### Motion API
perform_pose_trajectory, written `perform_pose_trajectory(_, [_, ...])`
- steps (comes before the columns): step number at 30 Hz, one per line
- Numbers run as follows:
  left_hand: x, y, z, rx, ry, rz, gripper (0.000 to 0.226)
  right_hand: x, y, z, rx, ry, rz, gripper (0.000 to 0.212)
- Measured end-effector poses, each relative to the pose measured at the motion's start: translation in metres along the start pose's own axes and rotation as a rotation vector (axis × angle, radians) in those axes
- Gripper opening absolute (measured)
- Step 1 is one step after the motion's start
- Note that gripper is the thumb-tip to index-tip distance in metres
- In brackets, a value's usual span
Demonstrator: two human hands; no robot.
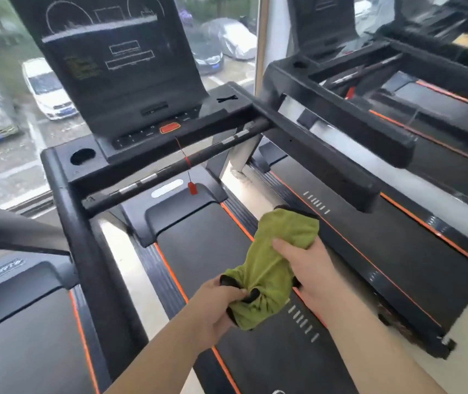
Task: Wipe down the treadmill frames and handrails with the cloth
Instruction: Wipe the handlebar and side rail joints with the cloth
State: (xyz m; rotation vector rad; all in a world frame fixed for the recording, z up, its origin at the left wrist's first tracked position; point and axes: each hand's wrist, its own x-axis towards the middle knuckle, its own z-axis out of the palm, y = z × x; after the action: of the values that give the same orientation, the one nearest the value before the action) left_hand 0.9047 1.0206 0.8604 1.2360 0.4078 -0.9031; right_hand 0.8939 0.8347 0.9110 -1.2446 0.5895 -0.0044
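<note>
A green cloth hangs stretched between both my hands above the treadmill belt. My left hand grips its bunched lower end. My right hand holds the upper part, fingers curled over the fabric. The black left handrail runs down the left side, and the black right handrail reaches toward me above the cloth. A crossbar spans between them under the console. Neither hand touches the frame.
A red safety clip dangles on a cord from the console's orange stop button. A second treadmill stands close on the right, another on the left. A window ahead shows parked cars outside.
</note>
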Motion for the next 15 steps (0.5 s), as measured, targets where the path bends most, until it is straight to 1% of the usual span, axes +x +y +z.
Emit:
perform_pose_trajectory(2, [0.011, 0.014, 0.005, -0.074, 0.070, 0.011, 0.035, 0.031, -0.016, 0.000, -0.046, -0.039, -0.023, 0.042])
perform_pose_trajectory(3, [0.012, 0.020, 0.006, -0.102, 0.130, 0.023, 0.033, 0.046, -0.021, 0.003, -0.060, -0.057, -0.013, 0.044])
perform_pose_trajectory(4, [0.013, 0.025, 0.007, -0.138, 0.195, 0.034, 0.030, 0.059, -0.025, 0.010, -0.061, -0.083, 0.008, 0.043])
perform_pose_trajectory(6, [0.018, 0.033, 0.003, -0.208, 0.365, 0.074, 0.022, 0.081, -0.029, 0.031, -0.043, -0.190, 0.062, 0.038])
perform_pose_trajectory(8, [0.027, 0.050, -0.003, -0.284, 0.504, 0.147, 0.021, 0.100, -0.030, 0.056, -0.094, -0.292, 0.100, 0.029])
perform_pose_trajectory(10, [0.034, 0.075, -0.009, -0.344, 0.537, 0.223, 0.023, 0.117, -0.032, 0.084, -0.205, -0.400, 0.096, 0.014])
perform_pose_trajectory(12, [0.046, 0.102, -0.018, -0.368, 0.562, 0.284, 0.025, 0.135, -0.033, 0.111, -0.369, -0.490, 0.044, 0.008])
perform_pose_trajectory(14, [0.064, 0.130, -0.026, -0.414, 0.552, 0.322, 0.034, 0.159, -0.037, 0.135, -0.576, -0.566, -0.083, 0.006])
perform_pose_trajectory(15, [0.075, 0.145, -0.029, -0.452, 0.508, 0.330, 0.042, 0.174, -0.041, 0.147, -0.676, -0.604, -0.170, 0.006])
